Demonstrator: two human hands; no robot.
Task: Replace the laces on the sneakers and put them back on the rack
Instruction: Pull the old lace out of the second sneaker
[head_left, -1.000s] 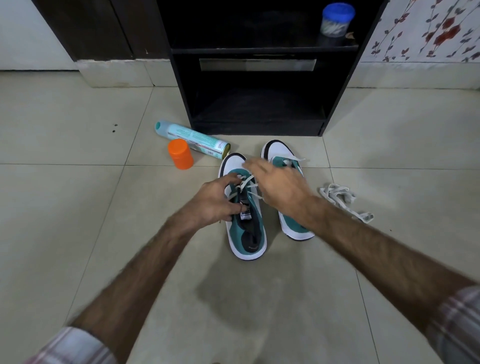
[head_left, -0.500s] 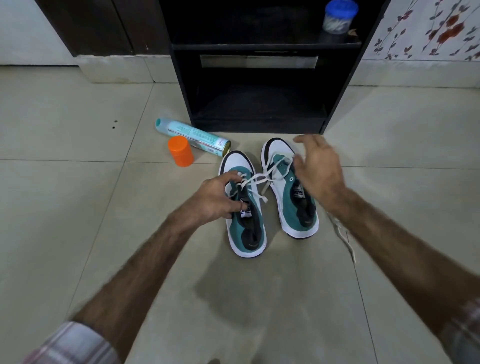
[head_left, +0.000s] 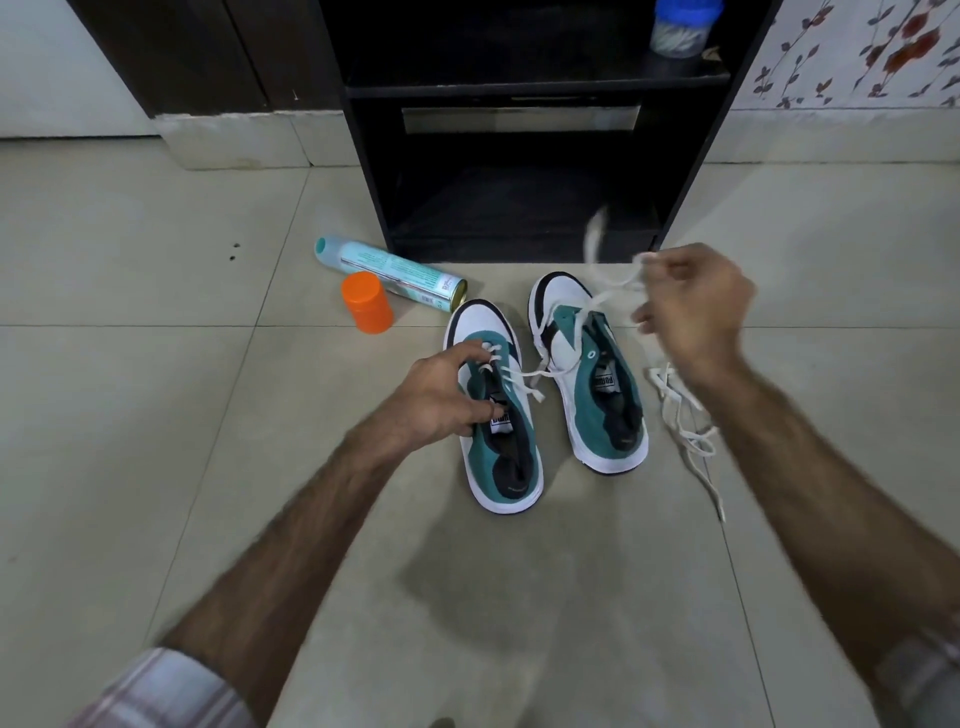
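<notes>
Lace (head_left: 597, 304) pinched in R hand (head_left: 696, 306) above sneakers; L hand (head_left: 441, 395) grips left sneaker (head_left: 506, 452).

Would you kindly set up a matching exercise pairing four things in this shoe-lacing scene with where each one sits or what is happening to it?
Things:
1. orange cap
2. spray can
3. blue-lidded jar
4. loose lace

Places or states:
A. on the upper shelf of the black rack
B. lying on its side on the floor
C. in a heap on the tiles, right of the sneakers
D. standing upright beside the can

Pairs: 1-D, 2-B, 3-A, 4-C
</notes>
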